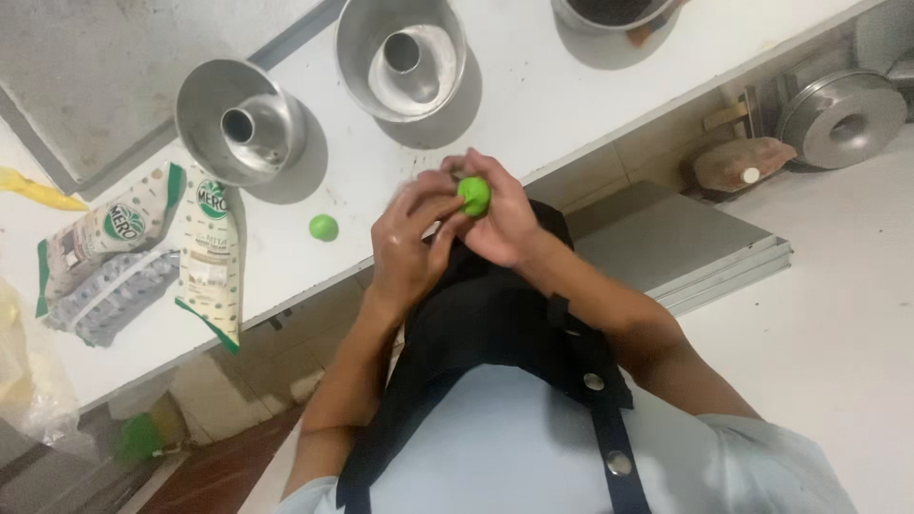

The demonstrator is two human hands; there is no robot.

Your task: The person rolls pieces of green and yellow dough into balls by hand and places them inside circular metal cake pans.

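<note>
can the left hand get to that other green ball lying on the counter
Probably yes: the green ball on the counter lies just beside the left hand, with bare counter between them.

Bare surface (533,105) between the lime (324,227) and the front edge: open lane. Behind the lime, two ring-shaped cake tins (240,121) (404,55) block. Left of the lime, packets (211,252) crowd the surface.

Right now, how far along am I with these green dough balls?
One green ball already lies finished on the white counter. A second green lump is in hand, pressed between your left hand and right hand. Both tube pans look empty, so filling seems left.
</note>
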